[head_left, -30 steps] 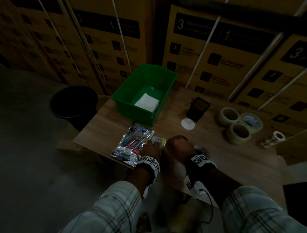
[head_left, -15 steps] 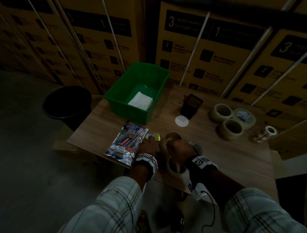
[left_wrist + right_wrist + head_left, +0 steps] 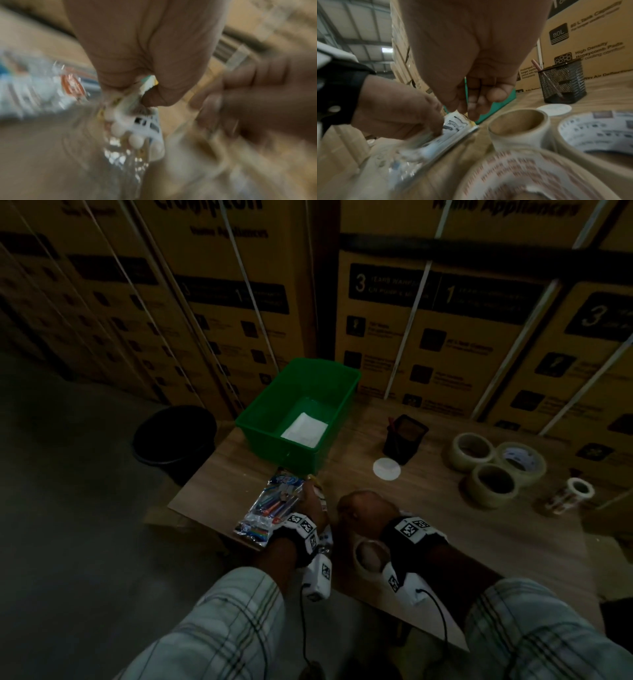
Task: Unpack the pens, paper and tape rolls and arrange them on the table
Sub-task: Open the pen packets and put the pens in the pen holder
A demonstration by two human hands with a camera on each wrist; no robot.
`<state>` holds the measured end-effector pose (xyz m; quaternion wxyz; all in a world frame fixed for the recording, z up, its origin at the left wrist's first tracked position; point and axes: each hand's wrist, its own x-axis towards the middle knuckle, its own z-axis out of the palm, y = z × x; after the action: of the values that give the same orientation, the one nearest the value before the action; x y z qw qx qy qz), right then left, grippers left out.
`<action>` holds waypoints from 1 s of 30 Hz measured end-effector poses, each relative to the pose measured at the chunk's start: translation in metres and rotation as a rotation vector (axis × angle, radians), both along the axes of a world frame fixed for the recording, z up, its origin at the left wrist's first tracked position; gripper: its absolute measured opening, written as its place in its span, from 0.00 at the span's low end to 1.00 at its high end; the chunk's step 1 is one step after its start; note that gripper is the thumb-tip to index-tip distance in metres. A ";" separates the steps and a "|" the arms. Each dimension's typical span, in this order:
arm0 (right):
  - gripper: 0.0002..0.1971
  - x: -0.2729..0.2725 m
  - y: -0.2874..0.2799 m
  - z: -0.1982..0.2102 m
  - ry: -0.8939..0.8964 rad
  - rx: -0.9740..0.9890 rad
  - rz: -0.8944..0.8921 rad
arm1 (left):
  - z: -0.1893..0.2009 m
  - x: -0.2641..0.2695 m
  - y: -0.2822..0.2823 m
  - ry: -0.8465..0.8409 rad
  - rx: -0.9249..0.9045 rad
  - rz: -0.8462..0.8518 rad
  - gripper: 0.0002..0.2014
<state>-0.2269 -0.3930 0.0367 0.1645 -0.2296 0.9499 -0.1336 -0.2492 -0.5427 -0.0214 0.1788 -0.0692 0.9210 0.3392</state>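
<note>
The left hand point(image 3: 137, 54) pinches the top of a small clear packet point(image 3: 135, 129) at the table's point(image 3: 479, 542) near edge, likely to hold it for opening. The right hand point(image 3: 471, 60) curls just beside; whether it grips the packet is unclear. The pen pack point(image 3: 270, 505) lies close by.

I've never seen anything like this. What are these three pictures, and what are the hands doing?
No machine here: a person wears three cameras. The wide picture comes from the head; the two close ones from the wrists, looking along each hand. On the wooden table stand a green bin with white paper inside, a black mesh pen cup, three tape rolls, and a clear pack of coloured pens. The left hand pinches a small clear packet with a printed label. The right hand is beside it with curled fingers; whether it grips the packet too is unclear. More tape rolls lie under it.
</note>
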 end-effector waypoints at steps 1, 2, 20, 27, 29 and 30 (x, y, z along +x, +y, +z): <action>0.13 0.000 0.000 0.003 0.001 -0.009 -0.005 | 0.005 -0.002 0.002 -0.020 0.030 0.024 0.37; 0.14 0.000 0.000 0.006 0.009 -0.024 -0.021 | 0.012 -0.003 0.004 -0.027 0.053 0.055 0.35; 0.18 -0.005 0.041 0.014 -0.040 -0.201 -0.374 | 0.019 -0.017 0.034 0.001 0.237 -0.093 0.30; 0.16 -0.009 0.050 0.027 0.014 -0.032 -0.338 | 0.052 -0.015 0.034 0.234 -0.240 -0.503 0.43; 0.15 -0.010 0.050 0.030 0.039 -0.055 -0.327 | 0.051 -0.018 0.037 0.232 -0.309 -0.641 0.48; 0.14 -0.010 0.050 0.033 0.042 -0.078 -0.322 | 0.050 -0.020 0.040 0.253 -0.336 -0.679 0.47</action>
<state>-0.2367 -0.3431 0.0695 0.1120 -0.0835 0.9718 -0.1899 -0.2697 -0.5023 0.0285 0.1523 0.2533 0.9488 0.1114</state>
